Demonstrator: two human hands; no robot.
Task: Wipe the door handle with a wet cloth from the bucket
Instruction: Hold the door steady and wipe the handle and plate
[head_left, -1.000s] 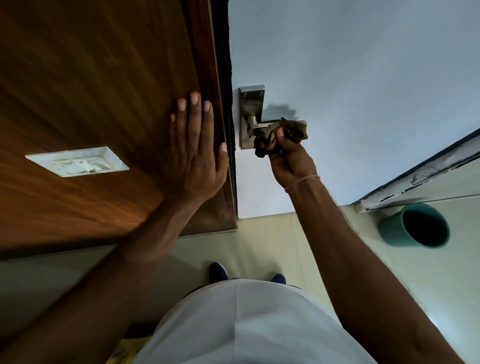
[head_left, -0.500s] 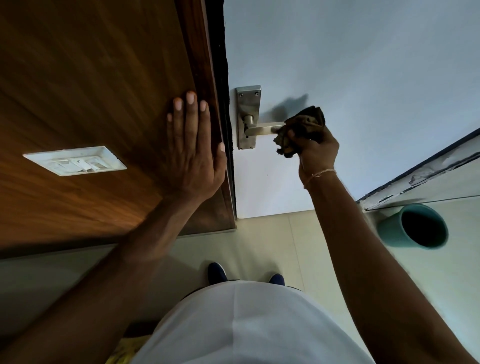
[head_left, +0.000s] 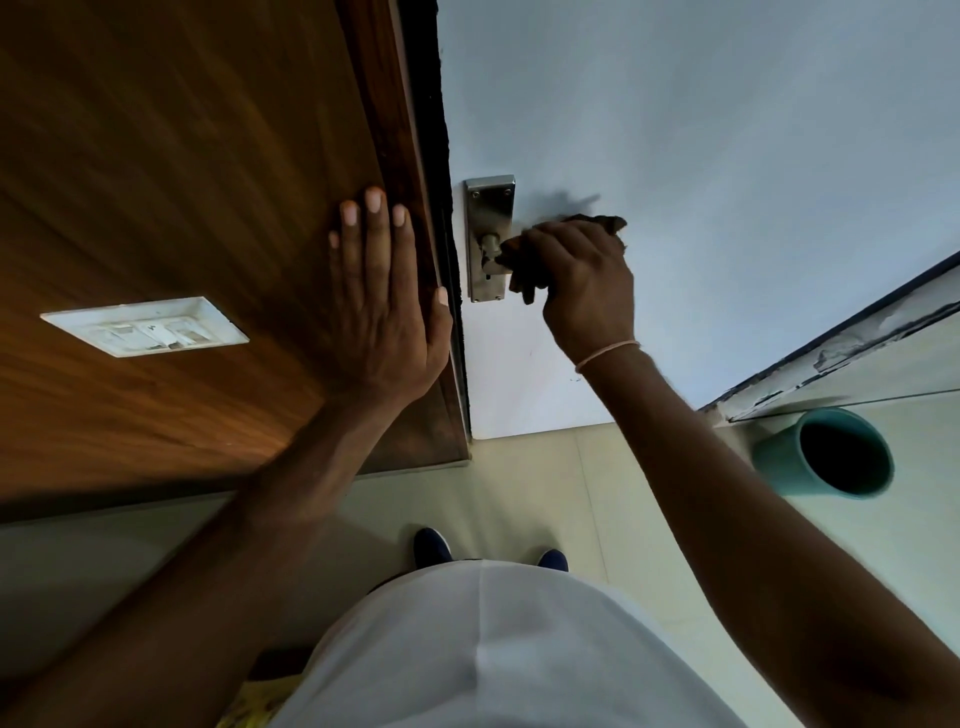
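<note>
The right hand clenches a dark cloth around the door handle (lever mostly hidden). The left hand lies flat, fingers spread, on the wood panel. The bucket stands at four o'clock.

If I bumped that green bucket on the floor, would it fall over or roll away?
The bucket probably would not tip easily: it stands upright on the flat floor and looks wide and squat. If it did go over, its round wall would likely let it roll. Whether there is water inside cannot be seen, so its weight is a guess.
</note>
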